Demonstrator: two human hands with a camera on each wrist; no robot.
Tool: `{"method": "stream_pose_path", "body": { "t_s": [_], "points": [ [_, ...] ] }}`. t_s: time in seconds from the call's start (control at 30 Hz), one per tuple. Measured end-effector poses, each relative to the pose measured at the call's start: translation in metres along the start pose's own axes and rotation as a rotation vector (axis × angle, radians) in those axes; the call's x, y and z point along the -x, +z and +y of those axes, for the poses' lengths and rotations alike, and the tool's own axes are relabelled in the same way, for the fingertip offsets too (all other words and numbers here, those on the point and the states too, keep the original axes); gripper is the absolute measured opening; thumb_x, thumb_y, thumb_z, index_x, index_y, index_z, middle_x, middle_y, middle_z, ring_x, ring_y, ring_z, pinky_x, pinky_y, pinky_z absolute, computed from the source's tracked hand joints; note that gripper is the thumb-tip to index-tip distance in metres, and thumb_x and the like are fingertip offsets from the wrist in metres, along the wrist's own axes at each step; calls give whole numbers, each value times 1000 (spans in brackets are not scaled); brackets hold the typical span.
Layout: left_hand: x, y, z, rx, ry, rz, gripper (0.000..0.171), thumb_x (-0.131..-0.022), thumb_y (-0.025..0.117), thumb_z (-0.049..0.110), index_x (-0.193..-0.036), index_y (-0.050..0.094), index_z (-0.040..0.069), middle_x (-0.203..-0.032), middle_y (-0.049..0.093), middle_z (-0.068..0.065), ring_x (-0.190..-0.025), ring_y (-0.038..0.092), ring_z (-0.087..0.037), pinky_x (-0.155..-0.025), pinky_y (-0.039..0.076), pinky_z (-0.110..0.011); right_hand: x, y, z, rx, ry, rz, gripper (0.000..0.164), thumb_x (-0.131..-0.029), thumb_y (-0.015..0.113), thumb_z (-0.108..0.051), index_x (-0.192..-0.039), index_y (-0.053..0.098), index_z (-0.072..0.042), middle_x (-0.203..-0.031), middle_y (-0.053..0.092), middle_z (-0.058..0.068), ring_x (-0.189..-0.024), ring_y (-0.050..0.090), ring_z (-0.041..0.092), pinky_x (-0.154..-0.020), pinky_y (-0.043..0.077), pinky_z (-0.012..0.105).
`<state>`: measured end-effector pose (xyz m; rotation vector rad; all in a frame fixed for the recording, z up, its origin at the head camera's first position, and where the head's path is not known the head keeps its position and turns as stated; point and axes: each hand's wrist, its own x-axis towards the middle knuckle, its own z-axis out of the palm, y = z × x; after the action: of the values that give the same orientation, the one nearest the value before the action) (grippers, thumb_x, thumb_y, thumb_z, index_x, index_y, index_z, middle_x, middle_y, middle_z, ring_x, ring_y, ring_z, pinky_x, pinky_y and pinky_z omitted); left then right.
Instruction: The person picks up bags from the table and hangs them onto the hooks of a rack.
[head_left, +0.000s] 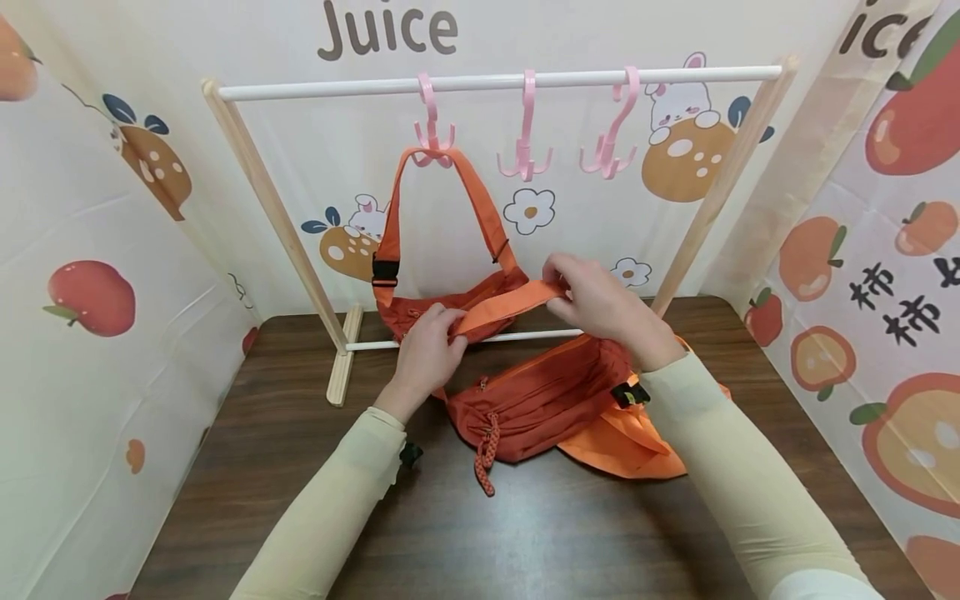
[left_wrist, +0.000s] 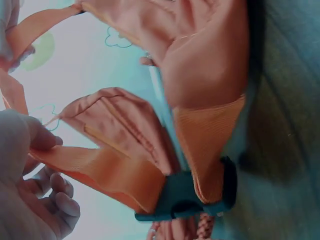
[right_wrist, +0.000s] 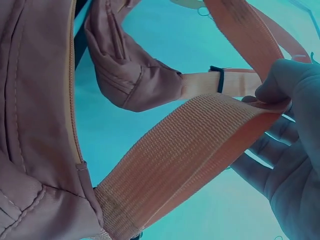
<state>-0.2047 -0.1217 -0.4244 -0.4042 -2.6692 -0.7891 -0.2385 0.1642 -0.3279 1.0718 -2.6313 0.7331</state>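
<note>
A rust-red waist bag with a braided zipper pull sits partly above the table, tilted. Both hands hold its orange strap stretched between them. My left hand pinches the strap between thumb and fingers; in the left wrist view a black buckle hangs below that grip. My right hand pinches the strap's other end, and the right wrist view shows the webbing folded under the thumb. Behind, a similar waist bag hangs by its strap from the left pink hook.
A wooden rack with a white top bar spans the back, its left foot on the brown table. A middle hook and a right hook carry nothing. Orange fabric lies under the bag's right side.
</note>
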Motion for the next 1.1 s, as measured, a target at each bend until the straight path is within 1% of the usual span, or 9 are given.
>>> {"method": "stream_pose_path", "body": {
  "t_s": [0.1,0.2,0.27,0.37,0.53,0.63,0.8,0.9,1.1],
  "points": [
    [-2,-6,1,28,-8,33,31,-95,72,10,-126,74,8,-110,62,-7,-91,60,-24,-80,56,-44,0,-1,1,-26,-8,28,19,-92,68,-1,-108,62,-8,-91,60,4,-77,54,23,-69,46,38],
    [-3,-11,1,78,1,79,27,-94,69,7,-121,72,5,-112,61,-9,-98,60,-27,-85,54,-45,0,-1,2,-79,-13,54,23,-92,67,1,-115,64,-5,-98,63,6,-80,57,23,-71,49,39],
    [-4,-13,2,126,1,102,25,-94,66,5,-118,70,4,-113,62,-10,-100,61,-28,-87,53,-46,0,-2,3,-120,-14,73,26,-92,67,2,-118,65,-3,-101,65,7,-81,58,22,-73,50,41],
    [-5,-17,3,215,-10,123,23,-94,61,2,-116,66,3,-111,64,-12,-96,62,-28,-86,53,-46,0,-2,1,-171,-14,95,26,-93,65,4,-118,66,-3,-103,65,7,-82,58,21,-74,50,41],
    [-5,-25,10,373,-27,132,30,-96,52,-2,-123,62,1,-113,67,-15,-94,63,-28,-84,52,-44,-1,-4,-3,-269,8,115,20,-97,63,3,-115,68,-4,-98,65,7,-80,56,21,-72,49,35],
    [-6,-32,16,450,-7,138,35,-97,48,-5,-129,62,1,-113,67,-14,-92,62,-28,-82,50,-42,-1,-6,-5,-330,39,114,14,-101,64,-2,-115,67,-5,-95,65,5,-79,56,21,-70,47,32],
    [-8,-43,25,509,26,151,40,-98,43,-8,-130,64,1,-109,68,-13,-85,61,-25,-76,48,-37,-2,-9,-9,-418,90,106,14,-104,66,-10,-117,66,-6,-93,63,6,-77,53,24,-66,43,31],
    [-10,-49,30,530,30,148,41,-98,42,-9,-130,64,1,-109,67,-14,-82,59,-23,-73,47,-35,-3,-12,-11,-469,110,105,16,-105,66,-12,-119,65,-7,-92,62,8,-76,55,27,-64,45,30],
    [-14,-63,37,565,56,153,38,-98,44,-8,-129,65,2,-105,65,-12,-69,50,-24,-64,41,-34,-6,-20,-19,-531,119,113,19,-106,66,-16,-123,64,-9,-92,59,9,-67,52,29,-61,43,31]
  ]
}}
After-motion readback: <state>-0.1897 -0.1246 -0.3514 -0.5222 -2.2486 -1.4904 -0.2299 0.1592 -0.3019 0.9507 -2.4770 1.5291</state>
